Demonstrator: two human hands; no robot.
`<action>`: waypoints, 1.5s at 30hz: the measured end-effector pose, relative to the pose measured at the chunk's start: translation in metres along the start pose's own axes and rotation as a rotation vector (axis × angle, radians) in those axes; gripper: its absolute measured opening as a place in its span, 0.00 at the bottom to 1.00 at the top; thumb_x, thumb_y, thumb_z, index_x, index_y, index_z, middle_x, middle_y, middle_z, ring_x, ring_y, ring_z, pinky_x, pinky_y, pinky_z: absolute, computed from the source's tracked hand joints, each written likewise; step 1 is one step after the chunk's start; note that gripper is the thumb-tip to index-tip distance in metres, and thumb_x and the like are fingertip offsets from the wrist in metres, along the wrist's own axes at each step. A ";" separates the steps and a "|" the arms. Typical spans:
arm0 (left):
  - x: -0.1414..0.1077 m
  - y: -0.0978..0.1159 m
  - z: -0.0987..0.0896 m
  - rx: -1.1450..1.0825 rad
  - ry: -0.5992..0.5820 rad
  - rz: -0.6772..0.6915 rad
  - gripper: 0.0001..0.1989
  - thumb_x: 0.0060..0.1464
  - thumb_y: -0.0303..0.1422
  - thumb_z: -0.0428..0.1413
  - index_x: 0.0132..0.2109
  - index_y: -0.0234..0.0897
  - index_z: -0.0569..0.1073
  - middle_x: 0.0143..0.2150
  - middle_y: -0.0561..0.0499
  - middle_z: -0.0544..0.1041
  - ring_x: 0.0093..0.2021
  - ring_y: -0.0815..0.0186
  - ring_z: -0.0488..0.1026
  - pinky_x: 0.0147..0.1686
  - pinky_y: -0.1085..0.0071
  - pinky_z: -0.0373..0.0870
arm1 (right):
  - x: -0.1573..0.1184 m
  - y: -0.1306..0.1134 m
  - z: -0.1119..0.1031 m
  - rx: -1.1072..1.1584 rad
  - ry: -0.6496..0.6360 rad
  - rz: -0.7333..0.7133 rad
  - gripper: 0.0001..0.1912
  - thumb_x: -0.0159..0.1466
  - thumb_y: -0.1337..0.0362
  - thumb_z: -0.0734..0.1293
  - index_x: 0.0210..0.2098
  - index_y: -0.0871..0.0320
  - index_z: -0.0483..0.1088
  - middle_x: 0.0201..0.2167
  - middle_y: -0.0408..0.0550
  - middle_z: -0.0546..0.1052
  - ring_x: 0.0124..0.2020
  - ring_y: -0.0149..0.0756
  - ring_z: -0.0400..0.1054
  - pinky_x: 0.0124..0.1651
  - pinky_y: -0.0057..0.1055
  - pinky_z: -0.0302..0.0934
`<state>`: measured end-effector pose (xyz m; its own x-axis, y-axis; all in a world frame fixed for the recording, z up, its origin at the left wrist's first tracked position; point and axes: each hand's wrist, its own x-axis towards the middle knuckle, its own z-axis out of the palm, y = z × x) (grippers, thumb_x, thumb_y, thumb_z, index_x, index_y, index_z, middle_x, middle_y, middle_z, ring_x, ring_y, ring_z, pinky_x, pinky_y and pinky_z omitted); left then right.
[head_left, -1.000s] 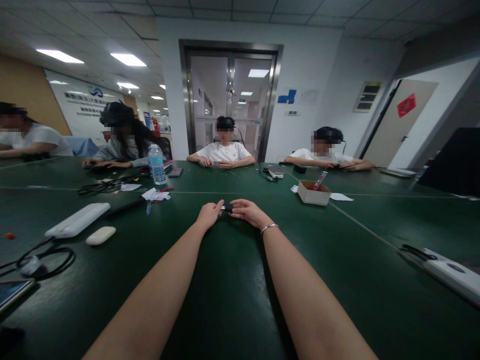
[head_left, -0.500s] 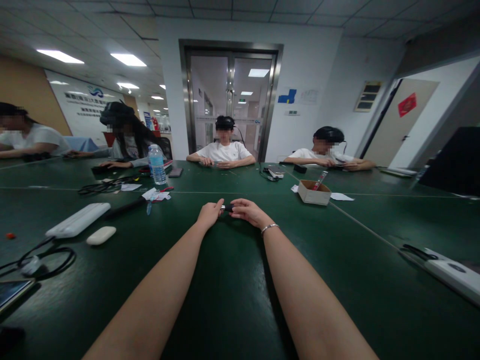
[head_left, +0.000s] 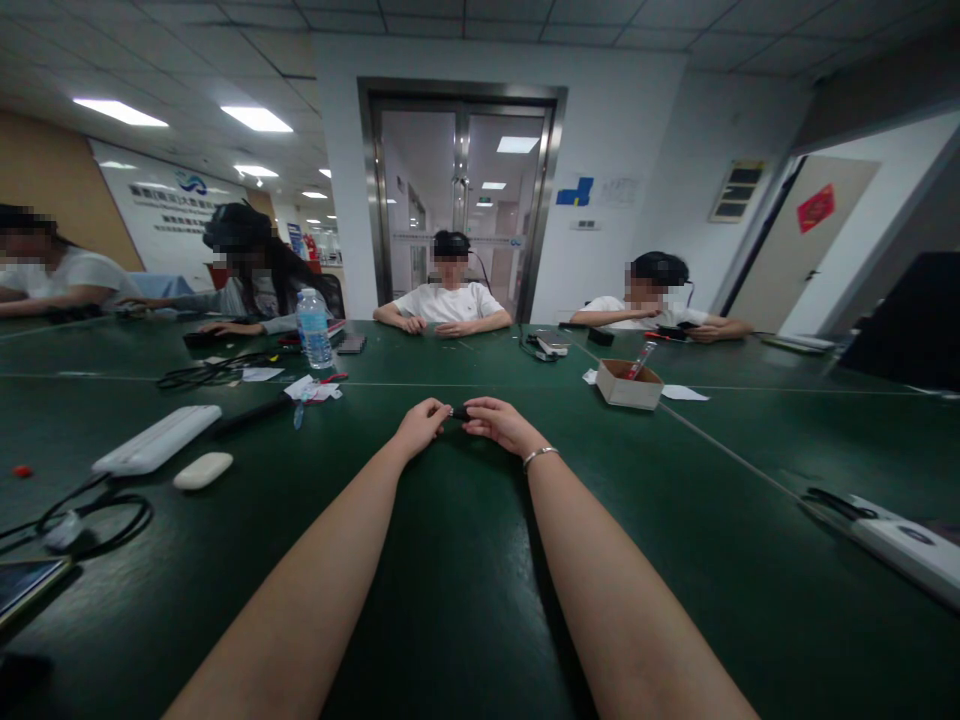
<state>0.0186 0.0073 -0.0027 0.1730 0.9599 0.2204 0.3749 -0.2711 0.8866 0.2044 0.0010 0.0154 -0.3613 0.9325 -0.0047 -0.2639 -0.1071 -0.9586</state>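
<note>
Over the green table (head_left: 465, 520), both my hands meet at a small black object (head_left: 459, 412) with a silvery end, too small to name. The fingers of my right hand (head_left: 504, 424) close on its dark part from the right. My left hand (head_left: 421, 426) pinches at the silvery end, its fingertips covering part of it. A silver bracelet circles my right wrist.
To the left lie a white power bank (head_left: 159, 440), a white rounded case (head_left: 203, 471) and black cables (head_left: 105, 520). A water bottle (head_left: 313, 330) stands beyond. At right is a small cardboard box (head_left: 628, 392). Several people sit across the table.
My left fingers have shifted their pinch, and less of the silvery end shows. My right hand has barely moved. A co-worker at the right has moved a hand.
</note>
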 end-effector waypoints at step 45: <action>-0.002 0.006 0.000 -0.091 -0.002 -0.021 0.20 0.45 0.49 0.53 0.28 0.34 0.68 0.21 0.54 0.68 0.22 0.71 0.65 0.23 0.75 0.60 | 0.000 -0.001 0.000 0.057 0.009 0.005 0.06 0.60 0.76 0.63 0.38 0.67 0.69 0.28 0.52 0.75 0.24 0.31 0.72 0.29 0.24 0.69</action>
<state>0.0203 0.0032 0.0026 0.1677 0.9652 0.2006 0.2940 -0.2432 0.9244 0.2046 0.0010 0.0167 -0.3547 0.9349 -0.0118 -0.3125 -0.1304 -0.9409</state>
